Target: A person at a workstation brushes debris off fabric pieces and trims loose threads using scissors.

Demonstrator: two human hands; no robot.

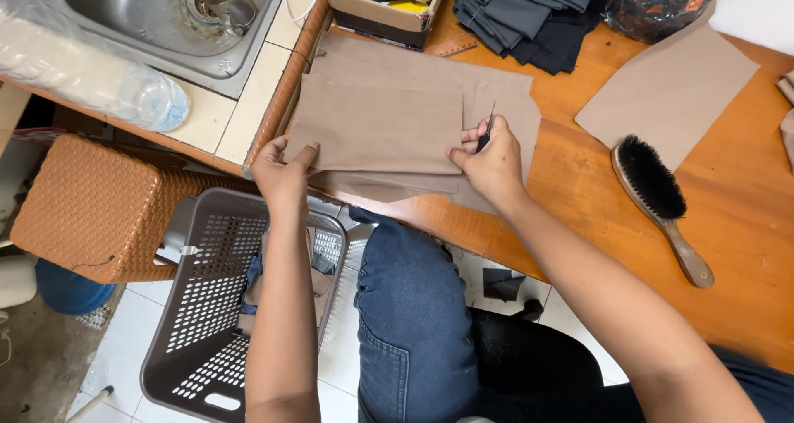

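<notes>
A stack of tan fabric pieces lies on the wooden table near its left edge. My left hand pinches the lower left corner of the top piece. My right hand presses on the lower right corner of the same piece and grips a small dark pointed tool between its fingers. Further tan layers stick out below and to the right of the top piece.
A wooden brush with black bristles lies right of my hands. Another tan piece, a dark fabric pile and a cardboard box sit farther back. A steel sink, plastic bottle, grey basket and wicker stool are on the left.
</notes>
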